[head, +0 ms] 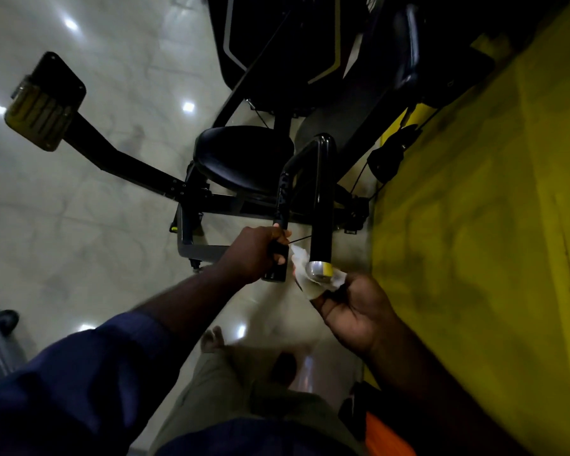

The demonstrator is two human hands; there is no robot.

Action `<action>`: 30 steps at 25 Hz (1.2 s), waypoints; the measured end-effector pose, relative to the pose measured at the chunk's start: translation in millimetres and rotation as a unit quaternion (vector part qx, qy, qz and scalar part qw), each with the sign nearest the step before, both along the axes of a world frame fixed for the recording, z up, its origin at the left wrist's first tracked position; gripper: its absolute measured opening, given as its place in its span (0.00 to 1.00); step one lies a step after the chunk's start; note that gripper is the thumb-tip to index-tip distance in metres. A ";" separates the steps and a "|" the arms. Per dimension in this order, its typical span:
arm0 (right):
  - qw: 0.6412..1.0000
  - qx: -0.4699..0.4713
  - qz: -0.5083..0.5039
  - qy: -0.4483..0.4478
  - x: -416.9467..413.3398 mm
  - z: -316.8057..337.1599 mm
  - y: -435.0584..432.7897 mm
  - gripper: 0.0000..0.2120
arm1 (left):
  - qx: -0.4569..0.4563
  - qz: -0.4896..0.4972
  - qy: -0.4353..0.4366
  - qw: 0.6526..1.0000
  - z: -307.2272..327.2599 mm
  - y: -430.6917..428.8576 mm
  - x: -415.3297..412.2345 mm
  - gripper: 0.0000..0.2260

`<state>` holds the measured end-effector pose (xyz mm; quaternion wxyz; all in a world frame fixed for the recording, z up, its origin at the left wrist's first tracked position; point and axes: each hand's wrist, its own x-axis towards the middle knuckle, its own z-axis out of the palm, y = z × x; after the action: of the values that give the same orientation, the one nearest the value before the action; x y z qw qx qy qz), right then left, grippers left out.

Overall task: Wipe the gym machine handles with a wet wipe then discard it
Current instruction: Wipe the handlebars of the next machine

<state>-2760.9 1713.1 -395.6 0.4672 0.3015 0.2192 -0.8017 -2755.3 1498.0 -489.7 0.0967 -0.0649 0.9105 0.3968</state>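
Wipe at the bar's near end.
Right grip pinches the wipe; the bar runs straight away from it. Left grip wraps the handle alongside.

Dim, underexposed scene; white glare spots dot the glossy floor; the left sleeve is motion-blurred, and the edges warp.

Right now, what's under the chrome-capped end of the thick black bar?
A crumpled white wet wipe, pinched by the right hand, shows behind the chrome cap of the thick black bar. The cap covers the wipe's middle; contact unclear.
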 end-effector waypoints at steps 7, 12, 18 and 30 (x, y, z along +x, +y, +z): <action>0.938 0.298 -0.078 0.156 21.9 32.5 10.3 0.19 | 0.074 0.006 -0.026 0.997 -6.9 -9.6 -1.8 0.17; 0.416 0.527 0.217 0.709 15.9 32.3 18.1 0.24 | 0.083 -0.020 -0.026 0.996 -7.9 -16.9 -3.1 0.18; 0.093 0.297 0.459 0.832 -48.2 50.9 5.1 0.28 | 0.051 -0.038 -0.017 0.998 1.0 -15.4 1.9 0.19; 0.133 0.217 0.537 0.804 -187.5 59.0 -40.5 0.24 | 0.010 0.122 0.059 0.991 4.6 -3.0 -20.0 0.12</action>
<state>-2948.4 1672.6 -336.6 0.2508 -0.6208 0.7410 -0.0511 -2775.3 1495.0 -485.1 -0.0058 -0.1507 0.8960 0.4177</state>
